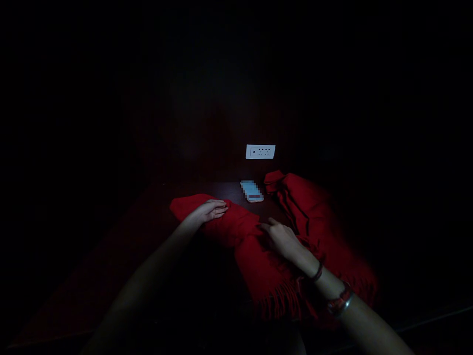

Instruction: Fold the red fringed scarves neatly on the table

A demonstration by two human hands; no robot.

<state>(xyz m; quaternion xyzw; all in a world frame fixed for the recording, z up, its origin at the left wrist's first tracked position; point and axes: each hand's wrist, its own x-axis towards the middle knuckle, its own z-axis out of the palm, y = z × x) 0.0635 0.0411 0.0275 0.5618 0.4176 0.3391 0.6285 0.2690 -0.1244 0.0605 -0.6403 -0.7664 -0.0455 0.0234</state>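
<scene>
A red fringed cloth (258, 266) lies on a dark table, one part running to the left and a larger heap spreading to the right. On the left part rests my left hand (213, 211), palm down with its fingers stretched out. Near the middle, at the cloth's edge, is my right hand (283, 238), its fingers bent downward; the fingertips are in shadow, and whether they pinch the cloth cannot be made out. Bracelets circle my right wrist.
A phone (252, 191) lies on the dark table (218, 188) beyond the cloth. Behind it, a white socket panel (260, 152) is set in the dark wall. Most of the surroundings are too dark to make out.
</scene>
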